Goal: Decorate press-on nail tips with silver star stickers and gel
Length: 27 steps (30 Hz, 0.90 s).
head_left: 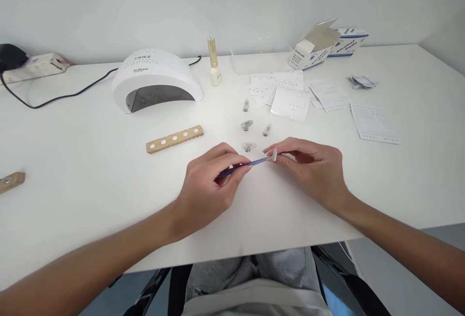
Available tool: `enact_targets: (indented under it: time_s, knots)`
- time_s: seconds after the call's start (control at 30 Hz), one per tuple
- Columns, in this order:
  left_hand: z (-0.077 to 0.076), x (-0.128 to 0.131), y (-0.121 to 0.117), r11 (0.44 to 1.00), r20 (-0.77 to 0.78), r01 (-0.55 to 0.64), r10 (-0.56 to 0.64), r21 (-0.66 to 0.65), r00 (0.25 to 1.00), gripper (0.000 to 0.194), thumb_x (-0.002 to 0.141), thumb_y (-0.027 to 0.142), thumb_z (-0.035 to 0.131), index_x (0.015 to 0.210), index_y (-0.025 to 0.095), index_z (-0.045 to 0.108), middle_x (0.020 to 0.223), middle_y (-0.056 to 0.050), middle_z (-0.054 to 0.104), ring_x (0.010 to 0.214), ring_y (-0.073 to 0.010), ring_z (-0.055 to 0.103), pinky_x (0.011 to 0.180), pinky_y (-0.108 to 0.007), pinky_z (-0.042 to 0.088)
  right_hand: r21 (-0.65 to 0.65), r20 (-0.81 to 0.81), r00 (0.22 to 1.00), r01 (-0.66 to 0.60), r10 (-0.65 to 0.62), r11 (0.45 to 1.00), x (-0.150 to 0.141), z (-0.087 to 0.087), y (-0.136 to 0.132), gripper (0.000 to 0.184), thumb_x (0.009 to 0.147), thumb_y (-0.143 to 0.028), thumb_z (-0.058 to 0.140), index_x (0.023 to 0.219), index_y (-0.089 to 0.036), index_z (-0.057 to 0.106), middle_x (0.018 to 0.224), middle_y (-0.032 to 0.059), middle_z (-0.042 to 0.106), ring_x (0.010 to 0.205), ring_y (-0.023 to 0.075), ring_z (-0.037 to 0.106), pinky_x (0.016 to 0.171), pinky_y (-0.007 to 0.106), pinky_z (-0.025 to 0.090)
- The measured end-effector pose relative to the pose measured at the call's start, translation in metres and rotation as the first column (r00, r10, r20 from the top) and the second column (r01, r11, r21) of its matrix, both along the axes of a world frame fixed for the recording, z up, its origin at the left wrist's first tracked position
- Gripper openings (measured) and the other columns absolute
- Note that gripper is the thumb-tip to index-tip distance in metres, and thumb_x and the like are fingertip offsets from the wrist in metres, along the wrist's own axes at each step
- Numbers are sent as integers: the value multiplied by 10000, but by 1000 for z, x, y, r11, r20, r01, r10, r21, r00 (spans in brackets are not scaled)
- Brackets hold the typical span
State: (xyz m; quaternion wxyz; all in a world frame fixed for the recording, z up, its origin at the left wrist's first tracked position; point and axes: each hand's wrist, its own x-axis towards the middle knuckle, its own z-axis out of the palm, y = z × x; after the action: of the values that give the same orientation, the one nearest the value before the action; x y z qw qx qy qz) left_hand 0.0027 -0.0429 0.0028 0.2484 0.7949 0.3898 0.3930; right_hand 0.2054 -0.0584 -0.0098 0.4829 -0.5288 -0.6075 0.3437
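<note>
My left hand (209,182) is closed around blue tweezers (258,161), whose tip points right and reaches a clear false nail (274,155). That nail is pinched between the thumb and fingers of my right hand (316,168), just above the table. Whether the tweezers grip the nail or only touch it, I cannot tell. Several more clear false nails stand on small round bases just beyond my hands, among them a near one (249,146), a tilted one (247,125), one to the right (267,130) and the farthest (246,105).
A white nail lamp (156,76) with a black cord stands at back left, beside a nail polish bottle (215,74). A wooden strip (175,139) with white dots lies left. Sticker sheets (289,103), alcohol pad boxes (315,53) and torn packets (362,82) occupy the right.
</note>
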Motion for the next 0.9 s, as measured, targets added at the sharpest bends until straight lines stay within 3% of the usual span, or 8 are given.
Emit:
enact_targets:
  time_s: [0.23, 0.67, 0.9]
  knots:
    - [-3, 0, 0, 980, -29, 15, -9, 199, 1000, 132, 823, 79, 603, 897, 146, 689, 775, -22, 632, 554, -30, 464, 462, -157, 380, 10, 36, 999, -1, 1, 1000, 0, -1, 0, 108, 797, -192, 688, 810, -292, 725, 864, -14, 736, 841, 196, 687, 784, 366, 563]
    - [-5, -3, 3, 943, -103, 16, 19, 331, 994, 133, 811, 83, 615, 912, 146, 671, 772, -23, 626, 566, -48, 487, 456, -164, 373, 5, 17, 1000, 9, -9, 1000, 0, -1, 0, 106, 788, -195, 700, 808, -294, 732, 842, -16, 736, 816, 194, 689, 780, 371, 565]
    - [-8, -7, 5, 830, -220, 19, 125, 557, 968, 151, 790, 93, 644, 926, 157, 655, 773, -12, 626, 565, -52, 514, 477, -179, 384, 8, 27, 999, 19, -19, 1000, 0, 0, 0, 73, 771, -205, 710, 801, -268, 731, 826, -18, 734, 796, 172, 685, 767, 331, 565]
